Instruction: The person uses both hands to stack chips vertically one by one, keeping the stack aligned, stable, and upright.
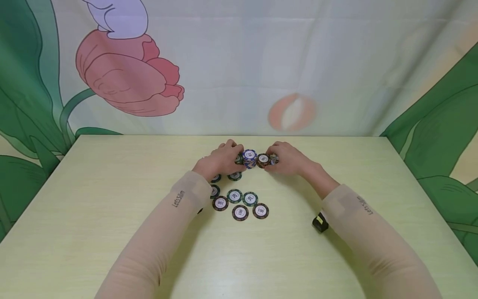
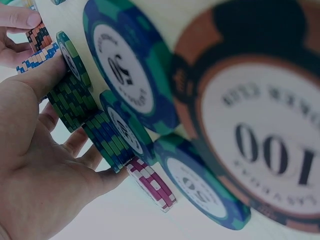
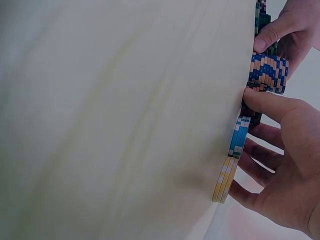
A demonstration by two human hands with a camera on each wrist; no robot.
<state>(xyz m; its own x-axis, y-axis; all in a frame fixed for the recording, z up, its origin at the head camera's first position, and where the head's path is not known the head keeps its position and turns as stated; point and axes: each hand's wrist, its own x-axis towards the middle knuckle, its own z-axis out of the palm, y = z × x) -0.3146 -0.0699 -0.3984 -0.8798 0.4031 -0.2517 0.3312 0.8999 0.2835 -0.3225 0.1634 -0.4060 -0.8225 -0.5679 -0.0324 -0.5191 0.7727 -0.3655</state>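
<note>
Pale table, light curtain behind it, printed pink flower, green leaves

In the head view, the left hand partly hides a green stack, the left sleeve something dark (too little shows to name); the left wrist view's edge crops a 100 chip.

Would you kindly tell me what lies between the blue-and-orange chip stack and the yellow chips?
A dark chip stack and a light-blue chip stack lie between them; the right wrist view shows this.
</note>
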